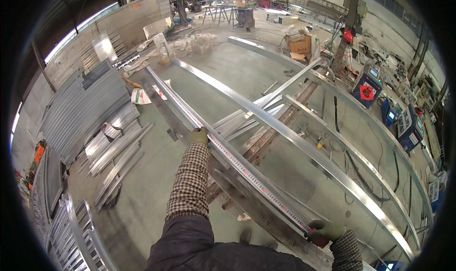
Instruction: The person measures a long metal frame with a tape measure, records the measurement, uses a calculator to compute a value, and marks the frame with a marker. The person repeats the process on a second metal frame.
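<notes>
A long metal tube [223,146] lies slantwise in front of me, from the far left to the near right. Along its top runs the pulled-out blade of a tape measure [259,183], white with red marks. My left hand [199,136], in a dark green glove, is closed at the tube's edge with its fingertips on the blade; small finger details are hard to make out. At the near right, my right hand [328,230], also gloved, is wrapped round the red tape measure case [318,239]. The blade leads out of this case.
A dark steel beam [242,195] runs beside the tube. Further right lie more long metal tubes [285,123] across a rusty support [280,123]. Corrugated sheets [88,109] and loose profiles cover the left floor. Blue machines [368,85] with cables stand at right.
</notes>
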The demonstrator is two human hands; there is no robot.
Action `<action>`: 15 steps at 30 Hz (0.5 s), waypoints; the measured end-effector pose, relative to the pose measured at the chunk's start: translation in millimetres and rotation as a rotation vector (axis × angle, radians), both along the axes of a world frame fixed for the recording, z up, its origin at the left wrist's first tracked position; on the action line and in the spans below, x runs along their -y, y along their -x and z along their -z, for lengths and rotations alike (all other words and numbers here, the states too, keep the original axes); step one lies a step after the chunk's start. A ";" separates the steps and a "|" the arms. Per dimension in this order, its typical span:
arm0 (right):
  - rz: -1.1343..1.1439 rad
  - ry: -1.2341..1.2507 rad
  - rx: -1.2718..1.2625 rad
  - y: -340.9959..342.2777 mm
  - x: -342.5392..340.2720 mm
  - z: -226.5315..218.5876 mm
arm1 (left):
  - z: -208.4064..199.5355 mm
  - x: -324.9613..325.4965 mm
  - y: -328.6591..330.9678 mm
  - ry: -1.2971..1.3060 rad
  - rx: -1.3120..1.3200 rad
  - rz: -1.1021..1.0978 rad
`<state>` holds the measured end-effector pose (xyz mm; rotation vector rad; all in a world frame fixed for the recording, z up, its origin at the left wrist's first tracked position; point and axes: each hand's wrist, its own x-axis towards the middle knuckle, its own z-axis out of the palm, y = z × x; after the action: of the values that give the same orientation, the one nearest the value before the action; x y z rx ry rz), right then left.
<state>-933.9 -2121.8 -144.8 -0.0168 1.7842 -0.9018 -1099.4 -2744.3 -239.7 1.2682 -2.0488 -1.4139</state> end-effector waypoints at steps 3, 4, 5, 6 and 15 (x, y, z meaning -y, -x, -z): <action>0.039 0.051 -0.002 2.2 8.2 2.6 | 10.1 11.6 9.6 0.014 0.025 -0.029; 0.047 0.068 -0.007 3.1 9.7 3.3 | 13.7 15.8 12.6 0.060 0.054 -0.031; 0.036 0.052 -0.007 4.0 10.9 4.2 | 17.5 19.8 14.5 0.077 0.090 -0.043; 0.013 0.038 -0.003 5.2 12.4 5.2 | 21.0 23.7 16.3 0.041 0.063 -0.027; -0.032 0.021 -0.022 12.5 21.8 7.9 | 41.8 51.1 32.2 0.053 0.066 -0.035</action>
<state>-946.4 -2143.6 -152.6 -0.0684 1.7907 -0.9003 -1131.5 -2795.5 -281.4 1.3385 -2.0825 -1.3097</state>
